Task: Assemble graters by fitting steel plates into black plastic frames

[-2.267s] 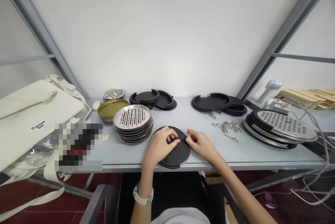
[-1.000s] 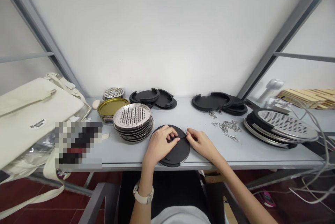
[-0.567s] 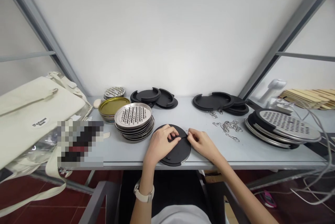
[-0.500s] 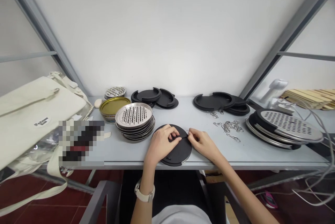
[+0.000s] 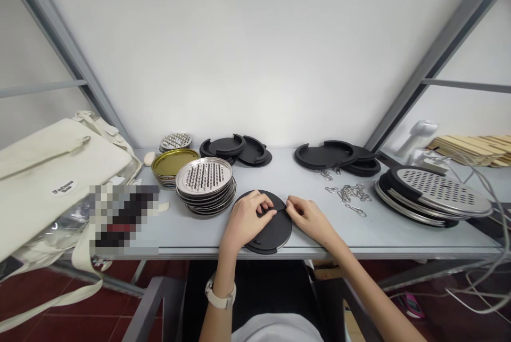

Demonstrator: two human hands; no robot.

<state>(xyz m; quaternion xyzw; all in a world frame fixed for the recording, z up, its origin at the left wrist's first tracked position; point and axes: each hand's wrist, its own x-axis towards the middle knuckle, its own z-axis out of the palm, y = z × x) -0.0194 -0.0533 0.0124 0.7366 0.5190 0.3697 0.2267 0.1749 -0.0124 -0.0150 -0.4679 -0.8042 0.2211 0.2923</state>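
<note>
A black round disc [image 5: 275, 235] with a raised rim lies flat near the table's front edge, a thin silvery edge showing beneath it. My left hand [image 5: 249, 217] rests on it from the left, fingers curled onto its top and the thumb reaching toward its middle. At the disc's right rim, my right hand [image 5: 305, 214] pinches thumb and forefinger together. A thin wire end shows at those fingertips; the rest of it is hidden. Left of the disc stands a stack of round metal graters [image 5: 205, 179]. Several wire clips [image 5: 353, 193] lie loose to the right.
Behind are black round holders [image 5: 225, 146] and, farther right, more black holders [image 5: 325, 155]. Gold-coloured round plates [image 5: 175, 161] are stacked at left. Graters in black holders [image 5: 443, 193] lie piled at right, near white cables. A cream bag [image 5: 59, 177] covers the left end.
Almost nothing differs. Both hands keep their places on the disc, and the surrounding things lie as before.
</note>
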